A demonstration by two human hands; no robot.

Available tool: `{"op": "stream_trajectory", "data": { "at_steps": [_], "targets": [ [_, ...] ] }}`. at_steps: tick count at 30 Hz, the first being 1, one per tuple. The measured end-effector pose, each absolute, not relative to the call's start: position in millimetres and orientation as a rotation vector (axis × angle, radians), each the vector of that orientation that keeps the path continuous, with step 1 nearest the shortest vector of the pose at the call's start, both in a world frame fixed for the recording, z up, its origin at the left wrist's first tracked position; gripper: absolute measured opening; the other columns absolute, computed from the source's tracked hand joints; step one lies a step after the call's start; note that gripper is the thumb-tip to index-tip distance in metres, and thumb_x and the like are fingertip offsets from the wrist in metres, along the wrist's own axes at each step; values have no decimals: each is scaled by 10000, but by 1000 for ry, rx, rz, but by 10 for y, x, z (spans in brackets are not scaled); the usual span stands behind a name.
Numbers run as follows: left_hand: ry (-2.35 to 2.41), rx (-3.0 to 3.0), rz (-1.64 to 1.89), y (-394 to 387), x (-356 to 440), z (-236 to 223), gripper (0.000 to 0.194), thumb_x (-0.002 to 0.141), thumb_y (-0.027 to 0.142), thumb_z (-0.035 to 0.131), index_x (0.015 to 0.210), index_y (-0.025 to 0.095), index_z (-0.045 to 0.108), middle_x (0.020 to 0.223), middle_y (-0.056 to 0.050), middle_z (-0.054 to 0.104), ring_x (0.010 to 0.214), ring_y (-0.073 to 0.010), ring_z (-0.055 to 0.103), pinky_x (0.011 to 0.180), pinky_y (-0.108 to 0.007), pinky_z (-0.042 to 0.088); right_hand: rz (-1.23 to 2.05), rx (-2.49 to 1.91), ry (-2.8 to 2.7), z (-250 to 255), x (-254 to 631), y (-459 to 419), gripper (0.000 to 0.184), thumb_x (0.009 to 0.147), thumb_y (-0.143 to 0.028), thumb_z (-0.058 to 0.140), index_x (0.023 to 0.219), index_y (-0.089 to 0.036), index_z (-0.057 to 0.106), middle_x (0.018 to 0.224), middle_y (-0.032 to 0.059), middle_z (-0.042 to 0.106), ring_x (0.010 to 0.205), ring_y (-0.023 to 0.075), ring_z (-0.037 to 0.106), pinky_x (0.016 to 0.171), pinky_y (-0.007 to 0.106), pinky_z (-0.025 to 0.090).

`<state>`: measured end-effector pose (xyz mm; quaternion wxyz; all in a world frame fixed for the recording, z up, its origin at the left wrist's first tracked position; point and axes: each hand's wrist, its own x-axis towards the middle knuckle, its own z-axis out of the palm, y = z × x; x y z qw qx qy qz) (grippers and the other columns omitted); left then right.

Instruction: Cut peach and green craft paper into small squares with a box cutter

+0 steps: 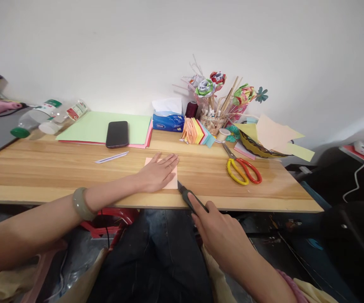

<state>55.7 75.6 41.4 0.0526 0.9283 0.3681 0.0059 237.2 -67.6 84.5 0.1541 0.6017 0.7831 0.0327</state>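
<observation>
My left hand (pixel 158 172) lies flat with fingers stretched over a small pale pink sheet of paper (pixel 171 185), pressing it to the wooden table. In my right hand (pixel 213 227) is a dark green utility knife (pixel 188 197), index finger laid along its handle. The knife's blade tip touches the right edge of the paper near its lower corner. To the left, a narrow folded white paper strip (pixel 111 157) rests on the table. Scissors (pixel 240 166) with one yellow and one red handle lie to the right of my hands.
A black phone (pixel 117 134) sits on stacked coloured paper (pixel 74 130). Behind are a tissue pack (pixel 168 122), folded paper pieces (pixel 196 131) and a basket of paper flowers (pixel 212 122). Plastic bottles (pixel 38 115) lie at left, a paper-filled basket (pixel 253 145) at right. The table's front edge (pixel 156 203) is close.
</observation>
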Motion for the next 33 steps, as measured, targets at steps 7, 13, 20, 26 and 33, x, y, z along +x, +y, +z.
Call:
{"op": "stream_trajectory", "data": {
  "at_steps": [7,13,20,26,33],
  "targets": [
    [1236,2785,-32,720,582,448,554,956,368,157,1452,122,145,1522,-118,60,1402,-254,36,1084,-547,64,40,1733,2242,869,2353,-593,495,944,-270,340,1432,-247,261,967,102,611,657,190,665,489,254,442],
    [1228,2769,-52,732,576,436,608,952,392,118,1444,35,103,1518,-145,34,1401,-225,15,1119,-433,85,28,1746,2269,836,2371,-527,512,935,-258,363,1435,-239,256,975,109,615,664,200,667,502,269,463],
    [1248,2776,-66,722,586,446,614,959,396,103,1436,10,115,1515,-158,15,1396,-226,-6,1126,-406,99,10,1743,2242,843,2359,-406,520,930,-240,360,1438,-246,250,972,114,625,645,217,671,517,310,496],
    [1240,2776,-42,732,586,422,629,959,408,94,1435,-3,105,1512,-170,8,1394,-236,-10,1128,-410,103,40,1746,2242,801,2363,-312,521,929,-232,356,1438,-255,245,1038,126,619,634,221,671,509,340,521],
    [1234,2776,-42,736,586,414,622,961,400,97,1434,-4,114,1511,-175,22,1392,-235,-20,1130,-417,105,66,1757,2246,791,2349,-171,519,926,-256,379,1432,-255,264,1001,104,629,616,213,669,490,330,526]
  ]
}}
